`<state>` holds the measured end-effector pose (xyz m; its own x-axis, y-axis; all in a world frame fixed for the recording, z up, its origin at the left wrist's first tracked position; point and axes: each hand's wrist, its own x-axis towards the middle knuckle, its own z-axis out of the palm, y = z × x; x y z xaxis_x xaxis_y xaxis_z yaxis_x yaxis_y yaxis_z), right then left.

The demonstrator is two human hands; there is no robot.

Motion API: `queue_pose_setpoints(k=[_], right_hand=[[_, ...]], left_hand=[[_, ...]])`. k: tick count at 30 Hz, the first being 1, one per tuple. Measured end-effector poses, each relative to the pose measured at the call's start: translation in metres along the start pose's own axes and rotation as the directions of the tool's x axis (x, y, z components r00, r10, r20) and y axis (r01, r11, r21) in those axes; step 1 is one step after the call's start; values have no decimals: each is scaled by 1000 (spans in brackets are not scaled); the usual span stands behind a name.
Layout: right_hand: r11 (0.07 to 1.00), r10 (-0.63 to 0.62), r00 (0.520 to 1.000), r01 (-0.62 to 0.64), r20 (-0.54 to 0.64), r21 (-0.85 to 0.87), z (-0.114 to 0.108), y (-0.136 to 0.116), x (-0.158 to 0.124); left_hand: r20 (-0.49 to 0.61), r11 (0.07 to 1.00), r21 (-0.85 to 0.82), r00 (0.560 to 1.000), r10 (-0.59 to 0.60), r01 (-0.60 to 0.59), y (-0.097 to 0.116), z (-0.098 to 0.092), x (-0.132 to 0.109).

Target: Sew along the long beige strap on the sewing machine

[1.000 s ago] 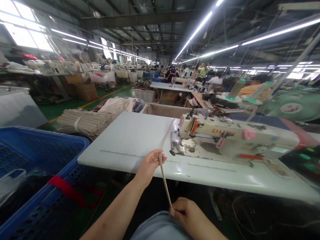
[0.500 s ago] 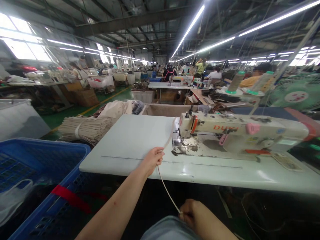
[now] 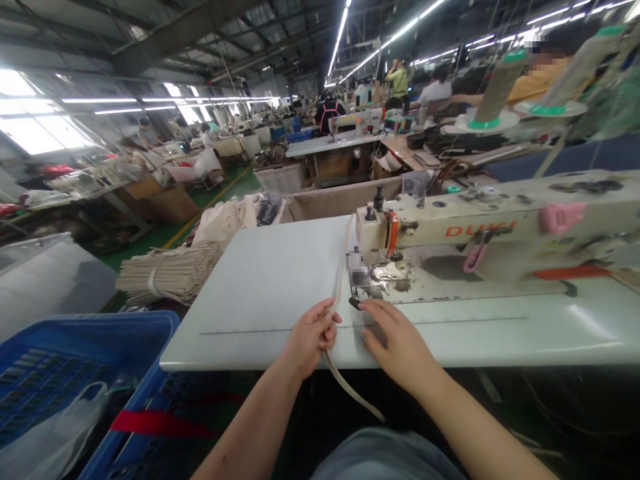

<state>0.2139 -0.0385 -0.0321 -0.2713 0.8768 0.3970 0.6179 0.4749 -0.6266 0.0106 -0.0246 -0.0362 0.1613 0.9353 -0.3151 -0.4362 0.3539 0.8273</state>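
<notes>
A narrow beige strip runs from the far side of the table, past the left side of the sewing machine, and hangs over the front edge. My left hand pinches this strip near the table's front edge. To its right, my right hand is off the strip, fingers apart, fingertips close to a dark metal piece at the front left corner of the machine bed. Whether those fingertips touch that piece, I cannot tell. The strip's lower end hangs loose above my lap.
A pale sewing table carries the machine. Left of it stand a blue plastic basket with a clear bag inside and a tied bundle of beige strips. Thread cones rise behind the machine. Other people sit farther back.
My right hand has let go of the strip's lower end and risen to the machine bed's corner. My left hand keeps its hold. The camera view has shifted and moved nearer the machine.
</notes>
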Motion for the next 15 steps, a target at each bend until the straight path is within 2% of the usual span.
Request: queue_pose_setpoints(k=[6,10,15], right_hand=[[981,-136,991,137,14,-136,22,17,29],[974,-171,985,171,8,-147,32,22,34],[981,-161,987,156,-27,-117,31,21,32]], left_hand=[[10,997,-29,997,-75,75,-4,2,-5],[22,994,-14,994,-109,109,-1,3,-3],[52,990,22,989,-141,140,0,4,-1]])
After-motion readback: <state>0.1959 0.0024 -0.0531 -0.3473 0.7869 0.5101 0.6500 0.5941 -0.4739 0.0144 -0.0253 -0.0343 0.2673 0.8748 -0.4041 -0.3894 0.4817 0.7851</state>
